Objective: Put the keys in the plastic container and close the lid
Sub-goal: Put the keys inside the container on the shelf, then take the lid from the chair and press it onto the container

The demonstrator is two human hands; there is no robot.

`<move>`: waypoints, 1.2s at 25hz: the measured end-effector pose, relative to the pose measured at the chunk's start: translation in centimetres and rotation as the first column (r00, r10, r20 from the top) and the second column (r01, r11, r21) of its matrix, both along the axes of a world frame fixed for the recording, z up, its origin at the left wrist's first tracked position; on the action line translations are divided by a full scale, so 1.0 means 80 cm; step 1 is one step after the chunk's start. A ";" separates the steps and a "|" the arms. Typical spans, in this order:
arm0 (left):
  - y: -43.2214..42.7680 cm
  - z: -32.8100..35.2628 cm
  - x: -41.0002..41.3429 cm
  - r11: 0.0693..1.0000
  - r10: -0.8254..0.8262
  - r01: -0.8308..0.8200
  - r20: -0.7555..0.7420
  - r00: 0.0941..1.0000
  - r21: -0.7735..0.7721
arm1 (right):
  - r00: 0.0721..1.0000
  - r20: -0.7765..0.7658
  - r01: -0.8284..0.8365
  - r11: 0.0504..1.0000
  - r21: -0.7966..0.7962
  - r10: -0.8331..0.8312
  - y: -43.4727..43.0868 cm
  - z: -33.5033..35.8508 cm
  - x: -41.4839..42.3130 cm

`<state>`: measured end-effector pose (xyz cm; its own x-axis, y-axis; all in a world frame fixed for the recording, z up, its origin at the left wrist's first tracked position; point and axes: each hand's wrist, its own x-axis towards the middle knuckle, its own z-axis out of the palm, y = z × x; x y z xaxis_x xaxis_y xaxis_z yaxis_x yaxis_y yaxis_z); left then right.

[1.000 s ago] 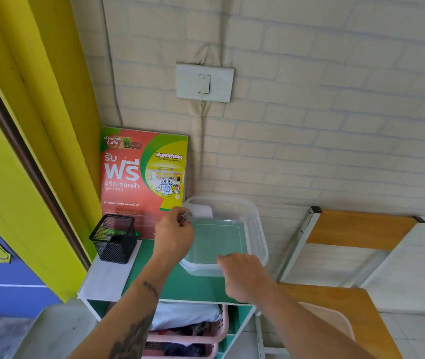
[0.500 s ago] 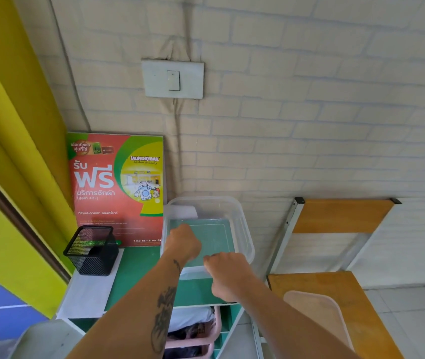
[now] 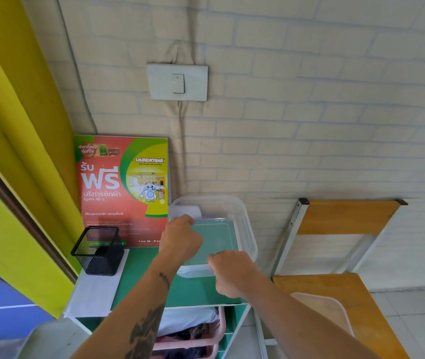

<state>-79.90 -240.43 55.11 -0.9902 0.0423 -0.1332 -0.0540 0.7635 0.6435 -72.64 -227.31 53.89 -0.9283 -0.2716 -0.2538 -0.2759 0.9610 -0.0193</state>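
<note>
A clear plastic container point(image 3: 245, 229) stands open on the green shelf top point(image 3: 193, 291), against the brick wall. My left hand point(image 3: 180, 239) reaches over its left rim with the fingers curled down inside. The keys are hidden under that hand, and none lie on the visible container floor. My right hand point(image 3: 232, 270) grips the container's front right rim. A pale plastic lid-like piece point(image 3: 320, 309) lies on the wooden seat to the right.
A black mesh pen holder point(image 3: 97, 252) stands at the shelf's left on white paper. A red and green laundry poster point(image 3: 125, 190) leans on the wall behind. A pink basket point(image 3: 201, 330) sits under the shelf. A wooden chair point(image 3: 346, 218) stands at right, a yellow door frame at left.
My left hand, which pinched the keys in plain sight at the container's back left corner, has dipped into the container and now hides them. My right hand stays on the front rim.
</note>
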 end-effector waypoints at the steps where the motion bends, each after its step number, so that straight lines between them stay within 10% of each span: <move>1: -0.001 0.003 0.002 0.999 0.015 -0.014 -0.023 1.000 0.033 | 1.000 0.024 0.004 1.000 -0.013 -0.004 0.001 0.001 -0.001; 17: 0.242 0.008 0.121 0.916 -0.073 0.136 -0.176 0.982 0.377 | 0.850 0.022 0.452 0.708 -0.542 -0.526 0.303 -0.008 0.113; 22: 0.353 -0.093 0.196 0.926 -0.365 0.370 -0.076 0.928 0.074 | 0.772 0.211 0.623 0.646 -0.440 -0.600 0.412 -0.098 0.179; 30: 0.410 -0.266 0.260 0.830 -0.384 0.455 0.262 0.886 -0.323 | 0.675 0.323 0.738 0.597 -0.315 -0.664 0.472 -0.250 0.232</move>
<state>-59.06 -207.63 33.84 -0.8452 0.3613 -0.3939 0.2397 0.9149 0.3249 -54.06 -189.58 33.88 -0.8309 0.3399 -0.4405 0.5227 0.7483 -0.4085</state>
